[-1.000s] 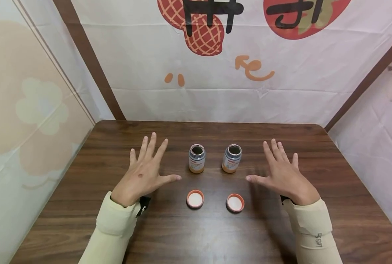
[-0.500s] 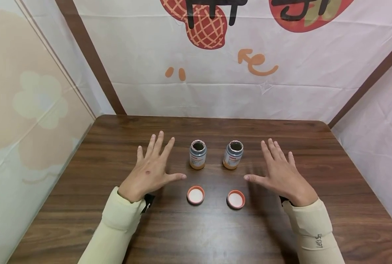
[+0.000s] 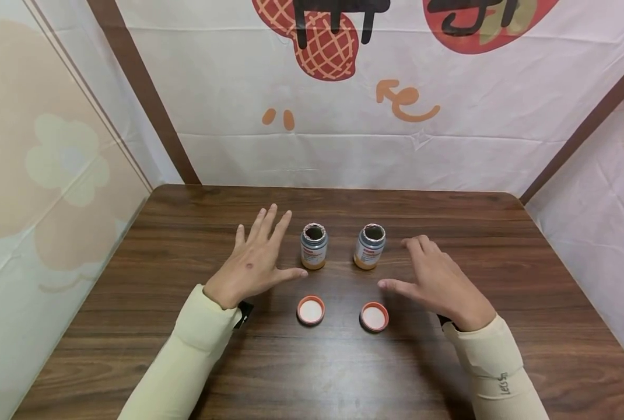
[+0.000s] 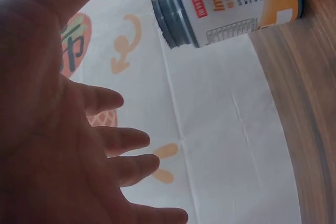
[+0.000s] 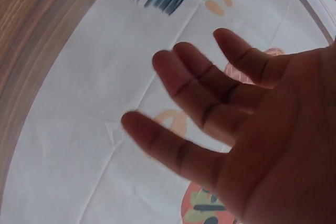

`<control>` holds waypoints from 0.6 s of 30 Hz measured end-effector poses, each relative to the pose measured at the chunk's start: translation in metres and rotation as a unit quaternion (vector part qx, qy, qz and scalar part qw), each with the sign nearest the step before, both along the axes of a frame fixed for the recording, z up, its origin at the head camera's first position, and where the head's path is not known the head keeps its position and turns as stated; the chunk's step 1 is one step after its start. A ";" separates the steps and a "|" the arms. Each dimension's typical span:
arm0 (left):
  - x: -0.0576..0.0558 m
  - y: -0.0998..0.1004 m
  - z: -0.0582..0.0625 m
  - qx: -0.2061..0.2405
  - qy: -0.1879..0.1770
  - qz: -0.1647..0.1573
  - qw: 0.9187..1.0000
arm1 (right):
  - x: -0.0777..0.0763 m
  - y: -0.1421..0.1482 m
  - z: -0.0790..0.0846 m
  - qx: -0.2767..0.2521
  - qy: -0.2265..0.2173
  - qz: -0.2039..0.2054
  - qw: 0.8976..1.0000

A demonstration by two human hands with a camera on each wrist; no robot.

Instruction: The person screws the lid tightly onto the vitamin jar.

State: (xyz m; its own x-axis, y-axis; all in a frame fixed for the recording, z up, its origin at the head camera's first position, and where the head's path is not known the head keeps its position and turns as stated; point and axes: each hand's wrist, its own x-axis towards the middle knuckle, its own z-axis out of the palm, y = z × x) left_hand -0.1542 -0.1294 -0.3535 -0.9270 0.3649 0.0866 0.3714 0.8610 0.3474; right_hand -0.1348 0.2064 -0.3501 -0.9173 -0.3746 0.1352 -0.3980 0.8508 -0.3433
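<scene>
Your left grip [image 3: 251, 262] is spread, your right grip [image 3: 440, 286] loosely curved, both empty, flanking two uncapped bottles [image 3: 314, 251] and two caps [image 3: 310, 311] on the desk [image 3: 312, 376].

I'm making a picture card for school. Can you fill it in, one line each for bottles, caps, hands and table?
left bottle: upright, open
right bottle: upright, open
left cap: off, lying white inside up
right cap: off, lying white inside up
left hand: fingers spread, holding nothing
right hand: fingers bent, holding nothing
table: brown, wood-grained
</scene>
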 end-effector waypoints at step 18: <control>-0.019 0.012 -0.014 0.039 0.023 -0.051 0.998 | 0.002 -0.040 -0.015 0.033 0.071 0.122 0.989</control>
